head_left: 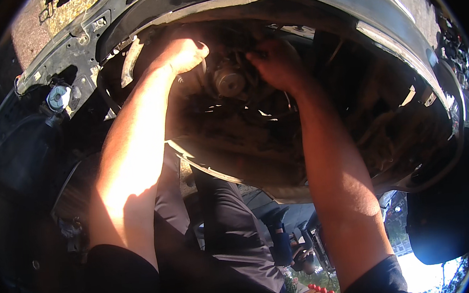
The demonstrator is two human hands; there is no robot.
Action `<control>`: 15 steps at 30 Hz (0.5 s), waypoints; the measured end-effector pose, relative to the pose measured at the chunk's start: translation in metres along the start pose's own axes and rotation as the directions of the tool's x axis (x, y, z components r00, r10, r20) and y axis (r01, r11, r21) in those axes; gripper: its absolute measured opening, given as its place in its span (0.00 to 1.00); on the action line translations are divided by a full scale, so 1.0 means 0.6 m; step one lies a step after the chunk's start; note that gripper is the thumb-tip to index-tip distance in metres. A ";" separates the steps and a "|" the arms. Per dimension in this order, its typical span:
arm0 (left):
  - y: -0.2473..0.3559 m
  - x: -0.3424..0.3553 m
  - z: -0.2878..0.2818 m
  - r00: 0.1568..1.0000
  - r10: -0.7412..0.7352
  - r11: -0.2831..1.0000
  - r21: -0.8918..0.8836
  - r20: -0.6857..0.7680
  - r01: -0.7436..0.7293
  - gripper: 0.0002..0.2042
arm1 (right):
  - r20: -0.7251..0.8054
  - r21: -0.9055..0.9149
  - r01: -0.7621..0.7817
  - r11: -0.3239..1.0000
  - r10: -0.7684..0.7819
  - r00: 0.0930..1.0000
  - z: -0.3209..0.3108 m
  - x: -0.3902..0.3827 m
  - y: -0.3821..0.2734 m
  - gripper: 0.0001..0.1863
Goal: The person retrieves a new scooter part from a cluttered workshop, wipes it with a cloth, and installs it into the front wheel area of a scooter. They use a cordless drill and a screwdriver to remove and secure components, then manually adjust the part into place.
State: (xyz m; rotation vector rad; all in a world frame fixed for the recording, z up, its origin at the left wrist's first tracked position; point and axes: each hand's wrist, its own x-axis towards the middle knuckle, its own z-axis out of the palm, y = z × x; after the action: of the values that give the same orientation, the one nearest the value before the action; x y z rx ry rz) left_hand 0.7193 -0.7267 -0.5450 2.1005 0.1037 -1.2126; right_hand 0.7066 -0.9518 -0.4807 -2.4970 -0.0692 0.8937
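Both of my bare arms reach deep into the opening of a dark car body. In sunlight, my left hand [184, 54] is closed, its thumb bent over; its other fingers are mostly hidden, so what it grips cannot be made out. My right hand [276, 62] is in shadow to the right, fingers curled in among dark parts; whatever they hold is too dark to name. Between and slightly below the hands sits a round metal part [230, 81] with a hole at its centre.
A curved dark body panel [311, 0] arches over the far side. On the left is a bracket with holes [84, 59], beside a round silvery part [59, 98]. A pale curved edge [206, 168] crosses below the opening. My dark trousers [230, 219] show underneath; a person [306, 263] is visible farther off.
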 end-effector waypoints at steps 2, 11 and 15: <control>-0.001 0.001 0.002 0.998 -0.041 0.999 0.030 0.036 0.040 0.20 | 0.009 -0.016 -0.021 1.000 0.021 1.000 0.000 0.001 0.001 0.16; 0.003 -0.013 -0.020 0.990 0.061 0.994 0.078 0.124 -0.071 0.21 | 0.024 0.007 -0.042 0.999 0.041 0.999 0.003 0.002 0.004 0.17; 0.008 -0.017 -0.009 0.998 0.052 0.997 0.052 -0.036 -0.050 0.22 | 0.010 -0.004 -0.008 1.000 0.008 1.000 0.003 0.002 0.004 0.16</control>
State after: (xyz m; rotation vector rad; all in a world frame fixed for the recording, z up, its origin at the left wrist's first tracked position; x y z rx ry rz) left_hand 0.7194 -0.7241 -0.5328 2.1578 0.0360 -1.1577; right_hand 0.7062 -0.9530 -0.4839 -2.4988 -0.0647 0.9099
